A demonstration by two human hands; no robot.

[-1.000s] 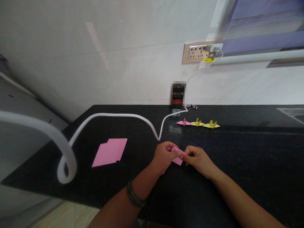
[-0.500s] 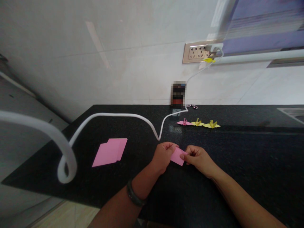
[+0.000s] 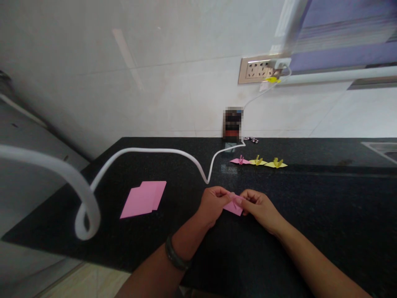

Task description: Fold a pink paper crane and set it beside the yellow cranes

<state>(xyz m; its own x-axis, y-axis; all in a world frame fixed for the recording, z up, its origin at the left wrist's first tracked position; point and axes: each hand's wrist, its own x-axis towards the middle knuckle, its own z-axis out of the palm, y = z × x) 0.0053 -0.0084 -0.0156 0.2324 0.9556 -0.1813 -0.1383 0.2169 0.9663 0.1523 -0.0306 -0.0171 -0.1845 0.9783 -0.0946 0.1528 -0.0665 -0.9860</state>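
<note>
A small folded piece of pink paper (image 3: 233, 208) is held between both hands, low over the dark counter. My left hand (image 3: 213, 205) pinches its left side, thumb on top. From the right, my right hand (image 3: 257, 208) grips the other side, its thumb pressing on the paper's upper face. The fingers beneath the paper are partly hidden. Beyond the hands stand a pink paper crane (image 3: 240, 160) and two yellow paper cranes (image 3: 274, 163) in a row. To the left lie several pink paper sheets (image 3: 144, 198), overlapping.
A thick white cable (image 3: 155, 150) runs across the counter (image 3: 186, 265) and loops close to the camera at left. A blurred-out upright device (image 3: 233, 124) leans against the wall, below a socket panel (image 3: 257, 69). A sink edge (image 3: 380, 147) shows at far right.
My right thumb has moved slightly up and left over the pink paper, and the paper's upper part now looks bent or creased. Both hands otherwise stay in place.
</note>
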